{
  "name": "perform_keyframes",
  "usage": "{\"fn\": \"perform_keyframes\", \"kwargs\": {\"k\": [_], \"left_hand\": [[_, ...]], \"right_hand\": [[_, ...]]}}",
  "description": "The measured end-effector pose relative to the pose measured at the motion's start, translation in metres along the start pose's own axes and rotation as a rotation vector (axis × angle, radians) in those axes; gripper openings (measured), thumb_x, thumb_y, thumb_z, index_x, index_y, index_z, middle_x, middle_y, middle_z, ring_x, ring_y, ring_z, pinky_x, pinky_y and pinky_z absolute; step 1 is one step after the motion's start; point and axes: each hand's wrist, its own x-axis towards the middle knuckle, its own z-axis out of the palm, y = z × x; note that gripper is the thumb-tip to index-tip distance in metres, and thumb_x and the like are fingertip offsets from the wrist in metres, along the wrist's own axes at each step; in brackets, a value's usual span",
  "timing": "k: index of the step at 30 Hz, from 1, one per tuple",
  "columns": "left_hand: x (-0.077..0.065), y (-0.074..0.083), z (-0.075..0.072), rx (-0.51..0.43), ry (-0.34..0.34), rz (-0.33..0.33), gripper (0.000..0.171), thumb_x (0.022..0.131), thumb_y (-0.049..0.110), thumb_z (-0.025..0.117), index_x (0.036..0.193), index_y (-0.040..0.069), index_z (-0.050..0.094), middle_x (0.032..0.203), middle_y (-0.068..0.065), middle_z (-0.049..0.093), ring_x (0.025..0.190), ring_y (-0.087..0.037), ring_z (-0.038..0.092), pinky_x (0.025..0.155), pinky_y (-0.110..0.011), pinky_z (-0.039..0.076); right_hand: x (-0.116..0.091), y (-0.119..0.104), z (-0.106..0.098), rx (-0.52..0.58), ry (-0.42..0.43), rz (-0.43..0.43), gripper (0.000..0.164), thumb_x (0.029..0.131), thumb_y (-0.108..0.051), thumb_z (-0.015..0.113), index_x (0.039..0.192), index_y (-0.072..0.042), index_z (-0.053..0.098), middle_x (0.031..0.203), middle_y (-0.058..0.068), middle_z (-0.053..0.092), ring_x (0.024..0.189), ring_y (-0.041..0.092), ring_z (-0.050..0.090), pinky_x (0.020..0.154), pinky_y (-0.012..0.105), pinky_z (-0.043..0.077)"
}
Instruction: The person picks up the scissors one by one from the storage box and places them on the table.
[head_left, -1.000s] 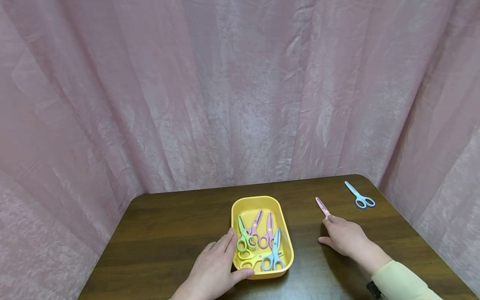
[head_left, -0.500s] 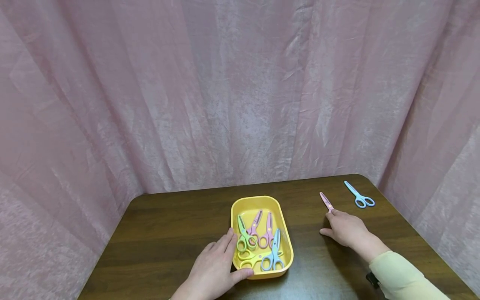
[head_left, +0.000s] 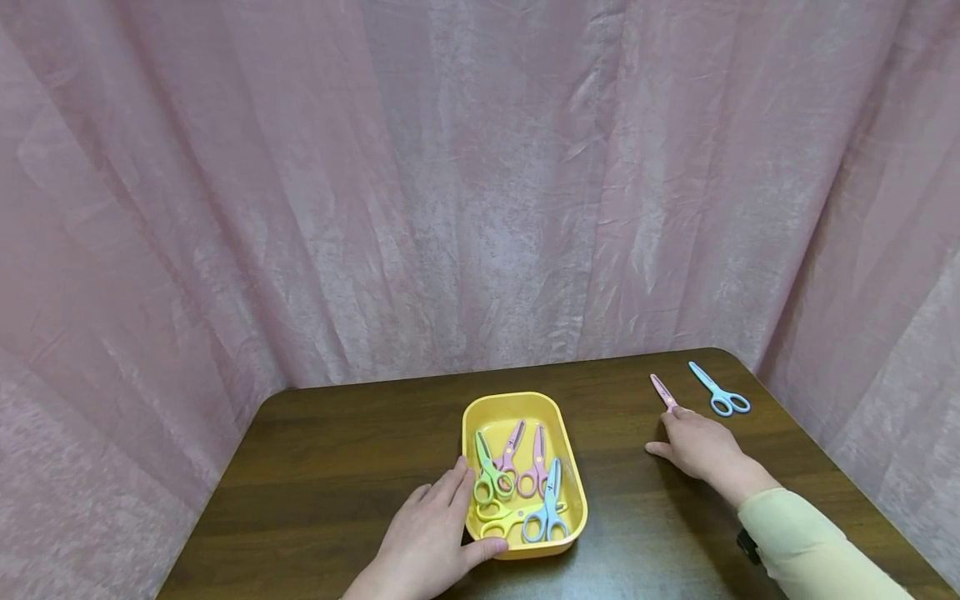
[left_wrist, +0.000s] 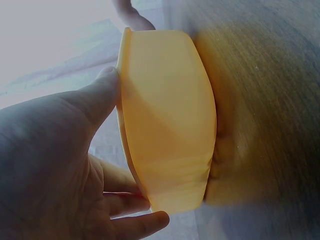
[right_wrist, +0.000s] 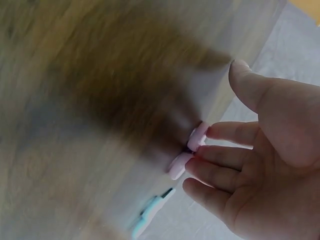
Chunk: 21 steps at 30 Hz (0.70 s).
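My left hand [head_left: 426, 533] rests on the left side and near corner of a yellow tray [head_left: 573, 467]. Its thumb and fingers touch the rim, as the left wrist view of the tray wall [left_wrist: 167, 120] shows. In the tray lie green scissors [head_left: 483, 458], two pink pairs, one of them pink scissors [head_left: 539, 454], blue scissors [head_left: 553, 492] and yellow scissors [head_left: 510, 518]. On the table to the right, the fingertips of my right hand [head_left: 697, 446] press on the handles of another pink pair of scissors [head_left: 660, 390]. The right wrist view shows those fingers straight, touching the pink handles [right_wrist: 181, 165].
Another pair of blue scissors [head_left: 720, 392] lies just beyond my right hand, near the right edge of the dark wooden table [head_left: 337, 467]. A pink curtain [head_left: 450, 192] hangs behind the table and along both sides.
My right hand has slid the pink scissors across the table, away from me and to the right, closer to the loose blue scissors. My left hand and the tray have stayed put.
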Motion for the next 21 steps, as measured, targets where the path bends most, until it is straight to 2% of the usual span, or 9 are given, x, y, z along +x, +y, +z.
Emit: {"fn": "perform_keyframes", "kwargs": {"k": [8,16,21], "left_hand": [[0.0,0.001,0.0,-0.002,0.005,0.002,0.105,0.096,0.078,0.067,0.164,0.0,0.049,0.173,-0.018,0.042,0.154,-0.029,0.049,0.116,-0.058,0.048],[0.0,0.0,0.001,0.0,0.009,0.003,0.105,0.096,0.078,0.068,0.164,-0.001,0.049,0.172,-0.019,0.043,0.153,-0.029,0.05,0.116,-0.057,0.048],[0.001,0.0,0.001,-0.003,-0.001,0.004,0.106,0.096,0.078,0.067,0.164,-0.001,0.049,0.173,-0.019,0.042,0.153,-0.029,0.05,0.116,-0.058,0.048]], "right_hand": [[0.005,0.01,-0.001,0.0,-0.035,0.027,0.054,0.102,-0.037,0.08,0.118,0.013,0.066,0.133,0.039,0.065,0.122,0.054,0.066,0.09,0.065,0.059],[0.012,0.022,0.001,0.002,-0.026,0.022,0.048,0.104,-0.036,0.078,0.108,0.01,0.066,0.119,0.034,0.069,0.107,0.051,0.07,0.08,0.063,0.06],[0.017,0.028,0.001,0.019,-0.022,0.018,0.042,0.106,-0.034,0.075,0.103,0.008,0.067,0.119,0.035,0.069,0.103,0.053,0.071,0.077,0.065,0.06]]}}
